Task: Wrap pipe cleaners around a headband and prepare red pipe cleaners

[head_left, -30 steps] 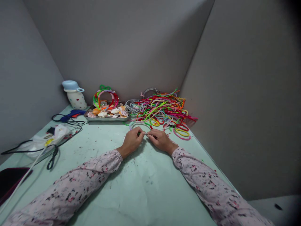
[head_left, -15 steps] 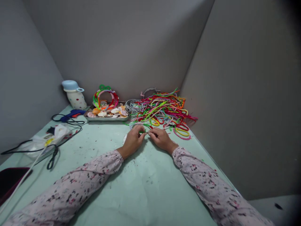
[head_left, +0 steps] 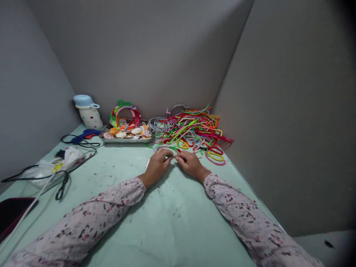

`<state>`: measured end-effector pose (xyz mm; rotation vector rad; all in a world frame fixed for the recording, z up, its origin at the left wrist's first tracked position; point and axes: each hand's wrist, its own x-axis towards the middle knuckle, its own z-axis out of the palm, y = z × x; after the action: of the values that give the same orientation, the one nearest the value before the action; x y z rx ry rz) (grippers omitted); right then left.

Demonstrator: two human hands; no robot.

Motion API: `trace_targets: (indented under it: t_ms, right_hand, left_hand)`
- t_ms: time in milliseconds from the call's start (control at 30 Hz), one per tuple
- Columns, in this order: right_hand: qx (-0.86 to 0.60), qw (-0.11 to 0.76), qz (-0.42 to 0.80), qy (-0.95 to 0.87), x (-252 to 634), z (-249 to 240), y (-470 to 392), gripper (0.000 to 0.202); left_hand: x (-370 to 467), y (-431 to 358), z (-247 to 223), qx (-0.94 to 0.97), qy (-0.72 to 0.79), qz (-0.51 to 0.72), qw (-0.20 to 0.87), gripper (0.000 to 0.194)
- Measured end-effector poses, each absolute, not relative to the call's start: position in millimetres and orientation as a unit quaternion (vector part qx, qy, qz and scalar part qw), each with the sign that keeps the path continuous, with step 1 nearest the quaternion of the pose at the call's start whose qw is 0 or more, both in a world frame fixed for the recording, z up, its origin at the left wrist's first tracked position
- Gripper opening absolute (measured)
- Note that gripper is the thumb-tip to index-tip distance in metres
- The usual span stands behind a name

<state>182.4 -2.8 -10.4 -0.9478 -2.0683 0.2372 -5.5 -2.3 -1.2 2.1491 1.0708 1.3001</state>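
Note:
My left hand [head_left: 158, 165] and my right hand [head_left: 190, 164] meet fingertip to fingertip over the table, both closed in a pinch. Between them is a thin pipe cleaner; its end is too small to make out clearly. Just behind the fingers curves a fuzzy strand with green and red parts [head_left: 178, 150], partly hidden by the hands. A heap of coloured pipe cleaners [head_left: 191, 126] lies close beyond my right hand. Something small and white [head_left: 147, 162] shows beside my left hand, mostly covered.
Beyond my left hand stands a metal tray [head_left: 125, 141] of seashells with colourful fuzzy rings [head_left: 125, 111]. Grey wire coils [head_left: 160, 125] lie beside it. At left are a bottle [head_left: 88, 113], a blue tool [head_left: 83, 136], black cable [head_left: 65, 181] and a plastic bag [head_left: 71, 157]. Walls border the table [head_left: 172, 222].
My left fingers have shifted very slightly, and less green shows at their tips. Everything else stays in place.

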Motion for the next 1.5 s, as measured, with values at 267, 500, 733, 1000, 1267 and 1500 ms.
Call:
trace_targets:
  t_ms: [267,500,733,1000,1267,1500]
  right_hand:
    - [-0.38,0.412,0.087,-0.823,182.0,-10.1,-3.4,0.016]
    - [-0.376,0.413,0.085,-0.825,182.2,-10.1,-3.1,0.016]
    - [-0.378,0.414,0.088,-0.824,182.6,-11.2,-2.7,0.016]
    - [-0.378,0.415,0.087,-0.823,182.5,-12.0,-2.3,0.015]
    - [-0.377,0.415,0.087,-0.824,182.7,-11.3,-2.4,0.016]
    - [-0.373,0.414,0.083,-0.826,182.8,-10.9,-2.8,0.015]
  left_hand:
    - [-5.3,-2.9,0.9,0.768,0.384,0.475,0.193,0.007]
    - [-5.4,-2.8,0.2,0.768,0.39,0.473,0.189,0.007]
    - [-5.4,-2.7,0.9,0.764,0.384,0.481,0.195,0.007]
    - [-5.8,-1.7,-1.0,0.759,0.383,0.489,0.192,0.008]
    - [-6.3,-2.8,0.9,0.762,0.389,0.484,0.184,0.008]
    - [-6.4,-1.7,0.8,0.767,0.401,0.469,0.177,0.009]
